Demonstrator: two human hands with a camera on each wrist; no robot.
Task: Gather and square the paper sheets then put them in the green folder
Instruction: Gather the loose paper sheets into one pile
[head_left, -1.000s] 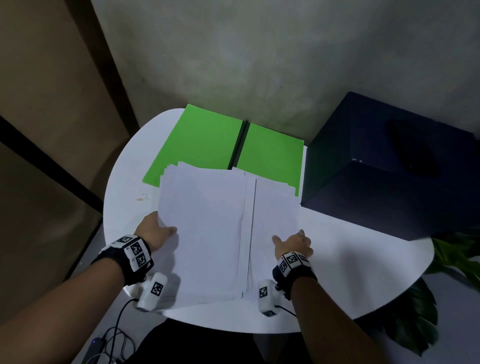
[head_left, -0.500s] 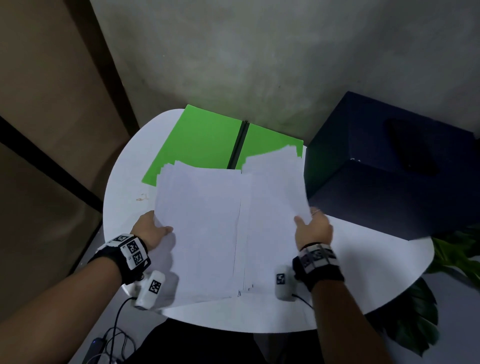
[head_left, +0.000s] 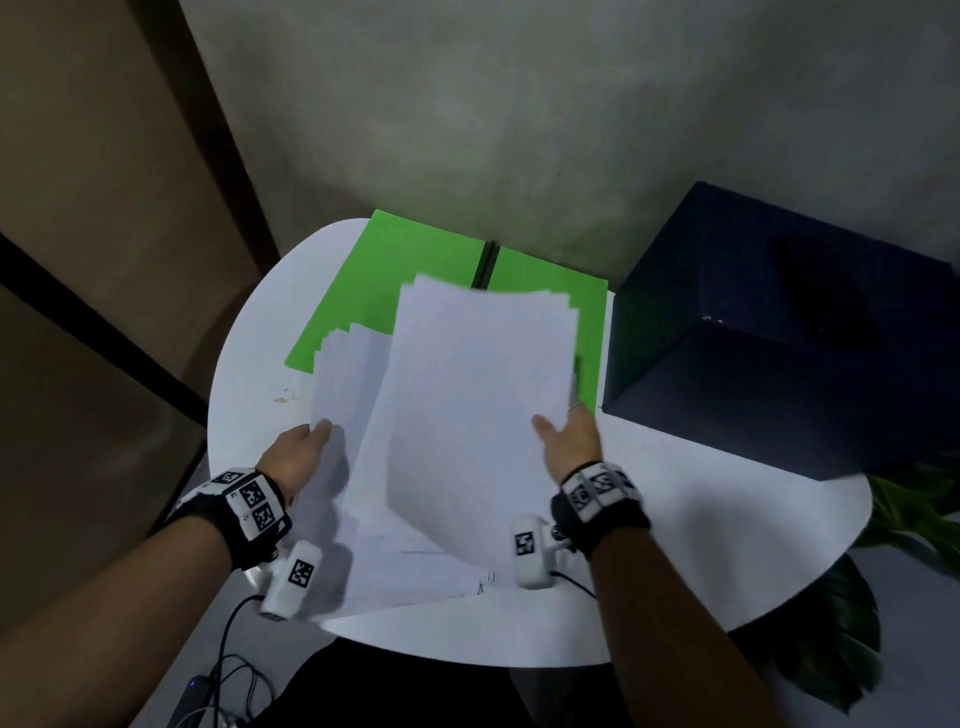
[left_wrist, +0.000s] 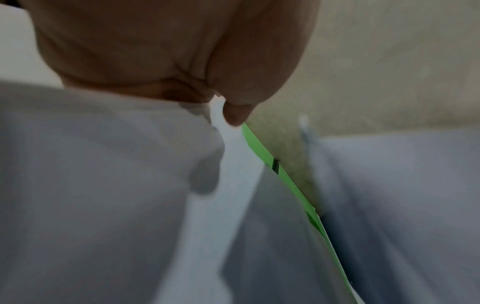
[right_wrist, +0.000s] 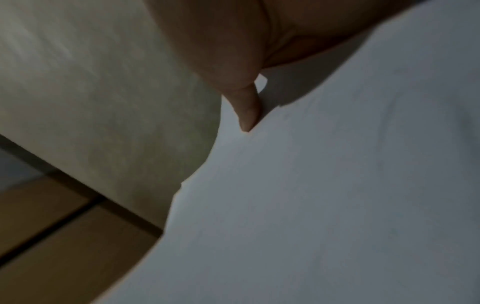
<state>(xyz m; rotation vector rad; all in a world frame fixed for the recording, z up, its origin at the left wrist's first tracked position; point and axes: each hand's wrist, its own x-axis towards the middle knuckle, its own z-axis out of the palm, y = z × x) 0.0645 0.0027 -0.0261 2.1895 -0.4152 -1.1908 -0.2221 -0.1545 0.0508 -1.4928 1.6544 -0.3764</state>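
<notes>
A green folder (head_left: 395, 280) lies open at the back of the round white table (head_left: 701, 525), its black spine in the middle. White paper sheets lie in two bunches in front of it. My right hand (head_left: 569, 441) grips the right bunch (head_left: 483, 395) by its right edge, thumb on top, and holds it raised and tilted over the left bunch (head_left: 343, 379). My left hand (head_left: 301, 447) holds the left bunch at its left edge, thumb on top. The right wrist view shows my thumb (right_wrist: 246, 111) pressed on paper (right_wrist: 337, 185). The fingers beneath the sheets are hidden.
A large dark blue box (head_left: 779, 332) stands on the table's right side, close to the folder's right edge. Green plant leaves (head_left: 914, 525) show past the table on the right. Cables (head_left: 223, 675) hang below the front left. A wall rises just behind the folder.
My right hand picked the right bunch of sheets off the table, lifted it and carried it leftward over the left bunch. My left hand stayed at the left edge.
</notes>
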